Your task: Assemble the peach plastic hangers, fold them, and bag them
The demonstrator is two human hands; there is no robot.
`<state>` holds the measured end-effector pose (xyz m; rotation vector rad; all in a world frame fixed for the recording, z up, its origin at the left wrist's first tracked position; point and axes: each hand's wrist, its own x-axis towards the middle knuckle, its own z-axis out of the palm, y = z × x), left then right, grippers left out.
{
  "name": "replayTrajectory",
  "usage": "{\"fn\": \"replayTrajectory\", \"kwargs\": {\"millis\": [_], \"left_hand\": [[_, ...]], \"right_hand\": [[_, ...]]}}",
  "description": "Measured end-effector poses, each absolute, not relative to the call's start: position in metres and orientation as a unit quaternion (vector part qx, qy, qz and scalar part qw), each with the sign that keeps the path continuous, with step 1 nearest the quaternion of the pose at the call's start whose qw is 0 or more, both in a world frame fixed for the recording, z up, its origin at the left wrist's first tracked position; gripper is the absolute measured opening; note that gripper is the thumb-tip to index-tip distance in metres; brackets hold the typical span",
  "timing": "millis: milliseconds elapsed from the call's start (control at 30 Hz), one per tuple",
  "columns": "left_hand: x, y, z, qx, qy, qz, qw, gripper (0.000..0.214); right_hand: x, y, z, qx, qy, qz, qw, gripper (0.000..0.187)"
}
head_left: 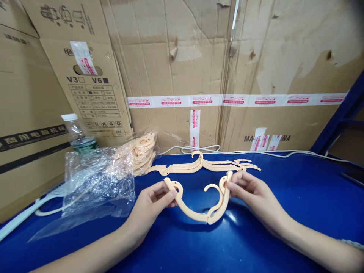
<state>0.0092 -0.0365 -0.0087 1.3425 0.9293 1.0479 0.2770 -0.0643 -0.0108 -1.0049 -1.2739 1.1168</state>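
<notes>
Between my two hands a cream plastic folding clothes hanger [193, 215] is held just over the blue table, its two arms bent up into a U. My left hand [155, 201] pinches the end of the left arm between thumb and fingers. At the other end, my right hand [248, 187] grips the tip of the right arm. The hanger's hook lies folded along the right arm, its curl inside the U. Behind it, more cream hangers [187, 166] lie stacked and spread out on the table, one hook pointing up.
A clear plastic bag [99, 189] with several cream hangers [139, 153] lies at the left. Behind it stands a water bottle [76, 132]. A pale handled object [25, 216] rests at far left. Cardboard boxes [170, 76] wall the back, with a white cable [256, 152] along their foot.
</notes>
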Motion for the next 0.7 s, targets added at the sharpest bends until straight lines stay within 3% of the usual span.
{"fn": "replayTrajectory", "kwargs": {"millis": [267, 700], "left_hand": [[0.01, -0.036, -0.008, 0.599, 0.41, 0.44, 0.528, 0.028], [0.009, -0.037, -0.01, 0.594, 0.39, 0.446, 0.544, 0.022]], "right_hand": [[0.268, -0.081, -0.007, -0.369, -0.674, 0.524, 0.369, 0.028], [0.275, -0.087, -0.006, -0.342, -0.746, 0.484, 0.305, 0.042]]}}
